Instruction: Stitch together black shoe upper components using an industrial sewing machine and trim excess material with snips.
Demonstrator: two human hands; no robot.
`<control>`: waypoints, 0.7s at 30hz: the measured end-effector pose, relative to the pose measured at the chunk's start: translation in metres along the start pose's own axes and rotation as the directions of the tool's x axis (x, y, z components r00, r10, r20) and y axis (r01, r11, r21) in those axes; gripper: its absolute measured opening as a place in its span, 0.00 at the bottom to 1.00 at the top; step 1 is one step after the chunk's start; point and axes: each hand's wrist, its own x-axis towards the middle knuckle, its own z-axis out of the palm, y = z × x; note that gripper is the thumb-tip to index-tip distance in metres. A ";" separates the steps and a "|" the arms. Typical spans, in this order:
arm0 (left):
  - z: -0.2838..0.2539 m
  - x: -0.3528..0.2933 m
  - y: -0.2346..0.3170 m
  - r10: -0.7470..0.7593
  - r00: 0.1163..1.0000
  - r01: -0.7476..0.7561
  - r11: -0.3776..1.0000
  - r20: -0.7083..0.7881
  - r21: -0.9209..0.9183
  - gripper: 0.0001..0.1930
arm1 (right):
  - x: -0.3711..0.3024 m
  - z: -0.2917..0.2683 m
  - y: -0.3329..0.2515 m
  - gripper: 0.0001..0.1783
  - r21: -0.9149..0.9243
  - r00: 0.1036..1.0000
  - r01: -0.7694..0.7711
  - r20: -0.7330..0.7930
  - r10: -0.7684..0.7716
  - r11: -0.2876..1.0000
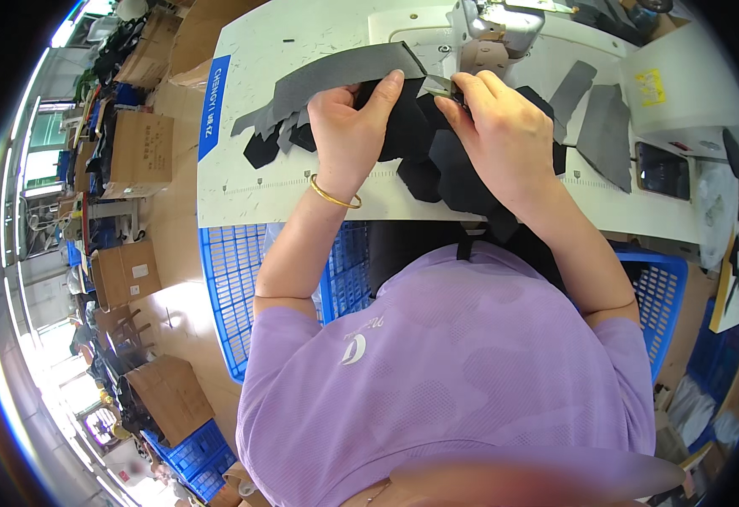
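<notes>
My left hand [353, 127] pinches the lower edge of a long curved grey fabric piece [336, 74] between thumb and fingers. In my closed right hand [505, 135] is a small tool with a pointed metal blade [439, 84]; its handle is mostly hidden by the fingers. The blade lies close to the right end of the grey piece, and I cannot tell whether it touches. Black fabric pieces [462, 173] with angled edges hang and overlap below and between both hands, reaching over the table's front edge.
A sewing machine head [494, 38] stands just beyond my right hand on the pale table [243, 198]. Grey pieces [606, 135] and a phone [662, 171] lie at the right. Blue plastic baskets [228, 291] flank me below. Cardboard boxes [140, 152] stand at the left.
</notes>
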 end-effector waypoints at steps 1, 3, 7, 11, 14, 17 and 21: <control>-0.001 -0.002 0.000 -0.005 1.000 0.005 1.000 -0.007 -0.002 0.15 | 0.001 0.001 -0.003 0.13 -0.012 1.000 0.019 -0.005 -0.019 1.000; -0.004 -0.005 -0.005 0.002 1.000 -0.002 0.999 -0.001 0.033 0.14 | 0.002 0.003 -0.006 0.13 -0.007 0.999 0.031 -0.008 -0.031 0.999; -0.007 -0.008 -0.011 -0.008 1.000 0.007 0.999 0.029 0.034 0.13 | 0.004 0.011 -0.004 0.13 -0.004 0.996 0.083 0.013 -0.083 0.997; -0.018 0.006 -0.021 -0.092 0.996 0.091 0.983 -0.001 0.157 0.15 | 0.000 0.010 0.009 0.12 -0.030 0.999 0.028 0.026 -0.027 0.999; -0.046 0.020 -0.045 -0.304 0.953 0.288 0.896 -0.005 0.339 0.18 | -0.011 -0.005 0.033 0.15 0.116 0.987 -0.150 0.079 0.141 0.982; -0.067 0.001 -0.069 0.310 0.949 -0.188 0.431 0.051 0.883 0.17 | -0.028 -0.020 0.053 0.15 0.237 0.960 -0.271 0.132 0.245 0.933; -0.022 -0.036 -0.044 0.103 0.992 -0.129 0.854 0.079 0.505 0.17 | -0.044 -0.023 0.046 0.14 0.229 0.843 -0.500 0.348 0.410 0.835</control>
